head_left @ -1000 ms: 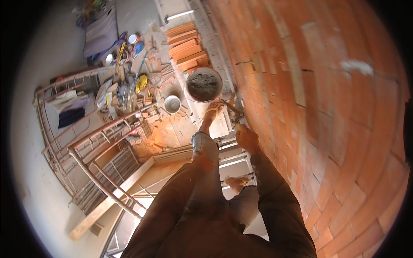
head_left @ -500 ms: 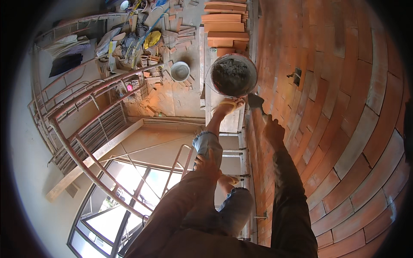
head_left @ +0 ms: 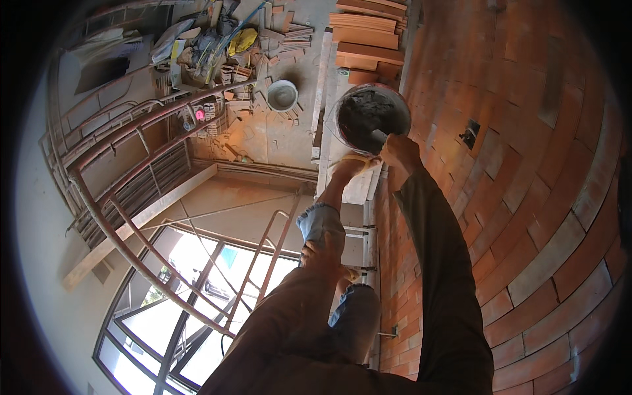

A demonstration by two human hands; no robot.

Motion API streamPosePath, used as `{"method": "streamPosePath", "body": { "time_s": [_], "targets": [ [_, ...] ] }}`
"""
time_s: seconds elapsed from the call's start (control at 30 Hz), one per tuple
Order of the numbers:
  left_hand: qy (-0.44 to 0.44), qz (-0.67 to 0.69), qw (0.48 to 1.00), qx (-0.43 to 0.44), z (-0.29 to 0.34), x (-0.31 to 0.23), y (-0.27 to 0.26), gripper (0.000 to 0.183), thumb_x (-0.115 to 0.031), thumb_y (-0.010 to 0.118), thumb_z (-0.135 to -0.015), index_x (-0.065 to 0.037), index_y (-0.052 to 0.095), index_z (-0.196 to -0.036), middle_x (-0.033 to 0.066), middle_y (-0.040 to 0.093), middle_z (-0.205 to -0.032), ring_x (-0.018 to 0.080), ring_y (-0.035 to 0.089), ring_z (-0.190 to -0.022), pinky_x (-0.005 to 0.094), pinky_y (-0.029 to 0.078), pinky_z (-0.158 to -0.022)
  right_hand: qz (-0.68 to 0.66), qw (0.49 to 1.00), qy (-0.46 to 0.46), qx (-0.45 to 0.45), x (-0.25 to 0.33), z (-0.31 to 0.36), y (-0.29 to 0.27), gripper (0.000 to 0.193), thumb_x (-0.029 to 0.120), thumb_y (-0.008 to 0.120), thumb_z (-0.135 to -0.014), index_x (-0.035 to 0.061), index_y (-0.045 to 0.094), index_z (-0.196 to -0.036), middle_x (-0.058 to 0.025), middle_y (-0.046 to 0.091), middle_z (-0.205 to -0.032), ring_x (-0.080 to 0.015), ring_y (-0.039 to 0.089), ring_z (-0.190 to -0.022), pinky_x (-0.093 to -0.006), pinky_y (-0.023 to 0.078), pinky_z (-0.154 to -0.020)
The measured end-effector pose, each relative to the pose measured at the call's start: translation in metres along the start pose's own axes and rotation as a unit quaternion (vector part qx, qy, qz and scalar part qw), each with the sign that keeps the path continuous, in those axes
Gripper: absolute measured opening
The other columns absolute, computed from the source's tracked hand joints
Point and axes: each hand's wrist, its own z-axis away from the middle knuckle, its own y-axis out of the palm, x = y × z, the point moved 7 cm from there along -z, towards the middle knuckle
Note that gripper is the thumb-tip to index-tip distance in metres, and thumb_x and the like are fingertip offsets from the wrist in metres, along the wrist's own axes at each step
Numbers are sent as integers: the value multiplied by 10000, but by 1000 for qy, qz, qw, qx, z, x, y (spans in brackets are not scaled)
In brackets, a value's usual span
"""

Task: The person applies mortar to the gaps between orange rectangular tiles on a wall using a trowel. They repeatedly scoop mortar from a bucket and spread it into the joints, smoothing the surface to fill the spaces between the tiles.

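The right arm, in a dark sleeve, stretches straight up from the lower edge, its right hand [head_left: 399, 151] closed in a fist with knuckles upward. No left hand can be made out; both legs in rolled trousers hang below, one bare foot forward.

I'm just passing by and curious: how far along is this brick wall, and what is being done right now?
Many courses of the brick wall already stand. In hand: the right hand reaches into the pan of grey mortar, with what looks like a trowel, though it is mostly hidden. The left hand cannot be made out. A stack of loose bricks still waits on the planks beyond, so laying appears unfinished.
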Motion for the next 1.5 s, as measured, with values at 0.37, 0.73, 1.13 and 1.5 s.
{"method": "streamPosePath", "body": {
  "time_s": [0.37, 0.73, 1.13, 1.5],
  "targets": [
    [-7, 13, 1000, 17, 14, -3, 7, 985, -540, 805, -760, -95, 396, -1537, 365, 515, -1430, 510, 559, -1294, 559, 495, -1037, -43, 998, -7, 39, 2, -19, 23, 345, 281, 640, -901, 15, 763, -1084, -272, 729, -1133, -427, 705, -1088, -491, 565, -936],
    [0, 3, 1000, 14, 13, -7, 5, 937, -538, 802, -765, -88, 443, -1504, 352, 548, -1402, 492, 579, -1277, 543, 503, -1030, -44, 997, -44, -48, 16, 3, 41, 440, 412, 559, -1006, 22, 761, -1020, -254, 742, -1017, -427, 720, -991, -498, 564, -870],
    [11, -17, 1000, -13, 2, -7, 0, 888, -537, 799, -770, -81, 494, -1468, 337, 583, -1371, 473, 602, -1258, 527, 513, -1022, -475, 878, -5, 57, -6, 81, 42, 382, 349, 709, -934, -31, 682, -967, -119, 709, -813, -182, 674, -582, -343, 529, -522],
    [131, -16, 989, -70, 1, -12, 22, 845, -535, 796, -775, -74, 541, -1435, 324, 616, -1343, 456, 623, -1241, 511, 521, -1015, -662, 738, -126, -33, -46, 367, 67, 425, 224, 776, -890, -31, 664, -1211, -98, 708, -948, -164, 669, -837, -340, 529, -722]
  ]
}}
